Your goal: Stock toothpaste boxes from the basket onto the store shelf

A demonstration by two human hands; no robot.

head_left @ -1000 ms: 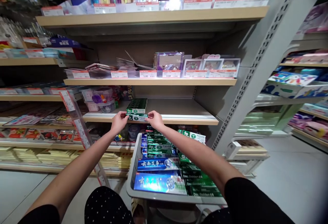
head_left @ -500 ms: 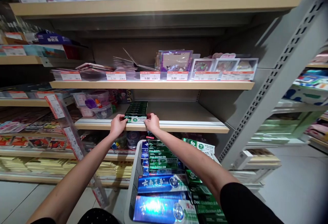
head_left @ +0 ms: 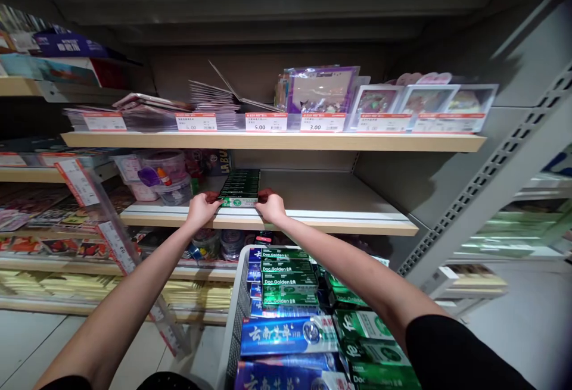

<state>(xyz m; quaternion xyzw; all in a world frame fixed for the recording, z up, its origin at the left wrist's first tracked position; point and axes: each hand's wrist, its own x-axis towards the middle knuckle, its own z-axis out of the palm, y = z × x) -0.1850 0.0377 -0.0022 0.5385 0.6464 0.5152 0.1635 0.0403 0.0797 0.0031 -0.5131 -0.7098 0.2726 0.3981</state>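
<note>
A: How do things stand, seen from the basket [head_left: 233,309]?
B: The shelf [head_left: 313,193] is beyond the basket, and higher. The basket is close before it, I suppose so that its contents are within easy reach.
A: And why does everything lie in this way?
B: Inside the basket, the blue boxes [head_left: 286,335] and the green boxes [head_left: 289,281] lie flat, close together; this probably saves room. Beyond the basket, on the shelf, is a row [head_left: 240,181] of similar green ones, packed tight, which should make it straight.
A: How are the hands?
B: Beyond the basket, at the near end of the row. The left hand [head_left: 203,208] has thumb and fingers close together, holding one end of the front box [head_left: 239,202]; the right hand [head_left: 271,207] holds the other end. Two ends help to make it level, I think. How firmly they press, I cannot tell.
A: Please count.
B: Two hands. In the basket, nearest the shelf, four green boxes show; others are partly covered. The row is too dark to count. Higher, beyond the basket, six tags [head_left: 266,122].
</note>
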